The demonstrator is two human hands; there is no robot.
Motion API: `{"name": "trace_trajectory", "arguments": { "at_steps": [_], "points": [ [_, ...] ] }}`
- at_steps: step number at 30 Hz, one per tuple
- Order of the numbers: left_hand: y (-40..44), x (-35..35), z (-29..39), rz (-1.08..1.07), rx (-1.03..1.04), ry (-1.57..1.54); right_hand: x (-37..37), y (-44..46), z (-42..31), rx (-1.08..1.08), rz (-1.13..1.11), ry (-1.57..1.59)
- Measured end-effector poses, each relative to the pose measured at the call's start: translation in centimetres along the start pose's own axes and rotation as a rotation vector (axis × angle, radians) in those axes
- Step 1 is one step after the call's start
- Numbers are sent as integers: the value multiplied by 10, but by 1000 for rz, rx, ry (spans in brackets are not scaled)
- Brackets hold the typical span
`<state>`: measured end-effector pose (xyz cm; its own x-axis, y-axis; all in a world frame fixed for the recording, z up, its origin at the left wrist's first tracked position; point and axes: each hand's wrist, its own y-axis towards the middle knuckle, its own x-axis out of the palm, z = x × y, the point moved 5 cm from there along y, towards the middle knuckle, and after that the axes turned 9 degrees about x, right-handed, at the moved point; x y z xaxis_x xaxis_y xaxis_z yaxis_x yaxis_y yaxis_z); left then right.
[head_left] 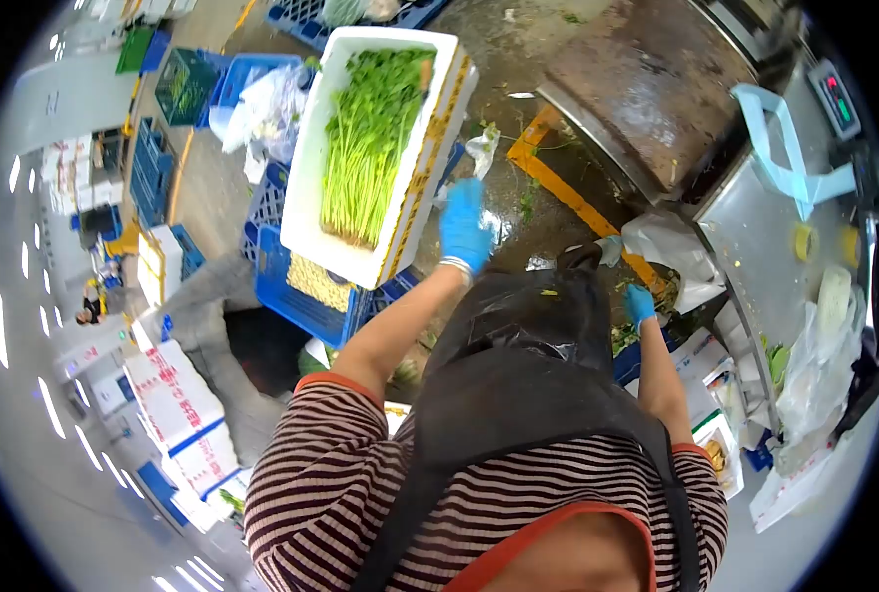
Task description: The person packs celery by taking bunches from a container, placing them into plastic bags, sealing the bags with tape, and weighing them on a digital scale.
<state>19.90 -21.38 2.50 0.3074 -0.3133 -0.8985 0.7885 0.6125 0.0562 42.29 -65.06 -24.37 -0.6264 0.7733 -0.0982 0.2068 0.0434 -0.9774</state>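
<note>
My left hand (466, 232), in a blue glove, is stretched out beside a white foam box (306, 148), its fingers extended and nothing visible in them. Whether it touches the box's side I cannot tell. Inside the box lie long green leafy stalks (365, 158), their leaves toward the far end and pale stem ends toward me. Yellow printed tape (420, 183) runs along the box's side. My right hand (639, 304), also blue-gloved, hangs low by my right side near a clear plastic bag (671, 252). Its fingers are too small to make out.
A blue crate (273, 281) holding pale yellowish pieces stands under the foam box's near end. To the right are a worn brown platform (647, 94) and a metal table (745, 212) with a scale (834, 99). Yellow tape lines (582, 207) mark the wet, littered floor.
</note>
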Motion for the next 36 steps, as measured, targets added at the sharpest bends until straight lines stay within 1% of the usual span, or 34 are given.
{"name": "trace_trajectory", "arguments": {
  "at_steps": [1, 3, 4, 5, 7, 8, 9, 11, 12, 13, 14, 17, 19, 20, 21, 25, 27, 29, 32, 35, 36],
  "points": [
    [-26, -15, -54, 47, -72, 28, 35, -25, -23, -9, -8, -79],
    [-91, -36, -154, 97, -348, 117, 103, -52, -51, -69, -26, -127],
    [-122, -44, -193, 54, -485, 117, 138, -62, -61, -102, -114, -127],
    [-152, -53, -226, 6, -619, 116, 175, -70, -69, -133, -205, -124],
    [-201, -69, -269, 2, -717, -49, 248, -99, -82, -186, -310, -270],
    [-226, -61, -298, 30, -712, -130, 279, -106, -85, -213, -348, -366],
    [-239, -65, -311, 49, -734, -199, 309, -112, -88, -244, -385, -457],
    [-249, -69, -333, 69, -770, -298, 359, -134, -93, -373, -415, -662],
    [-248, -75, -339, 65, -832, -380, 382, -166, -101, -422, -394, -758],
    [-247, -73, -349, 68, -815, -362, 404, -194, -110, -468, -374, -857],
    [-244, -70, -359, 63, -815, -360, 417, -200, -113, -524, -368, -955],
    [-229, -64, -386, 65, -835, -374, 447, -216, -119, -499, -457, -965],
    [-223, -49, -409, 117, -777, -350, 461, -226, -127, -436, -446, -1000],
    [-212, -61, -405, 101, -842, -338, 465, -224, -131, -416, -434, -1041],
    [-207, -59, -412, 83, -841, -323, 469, -223, -136, -394, -425, -1079],
    [-189, -70, -428, -43, -910, -156, 499, -209, -169, -517, -417, -1332],
    [-183, -64, -440, -89, -937, -149, 514, -212, -189, -479, -432, -1363],
    [-175, -59, -454, -134, -944, -155, 536, -208, -207, -447, -459, -1372],
    [-158, -51, -480, -179, -896, -89, 562, -192, -224, -485, -454, -1464],
    [-148, -28, -521, -140, -843, -69, 596, -216, -244, -718, -432, -1574],
    [-145, -22, -537, -99, -847, -102, 614, -237, -260, -868, -512, -1525]
  ]
}}
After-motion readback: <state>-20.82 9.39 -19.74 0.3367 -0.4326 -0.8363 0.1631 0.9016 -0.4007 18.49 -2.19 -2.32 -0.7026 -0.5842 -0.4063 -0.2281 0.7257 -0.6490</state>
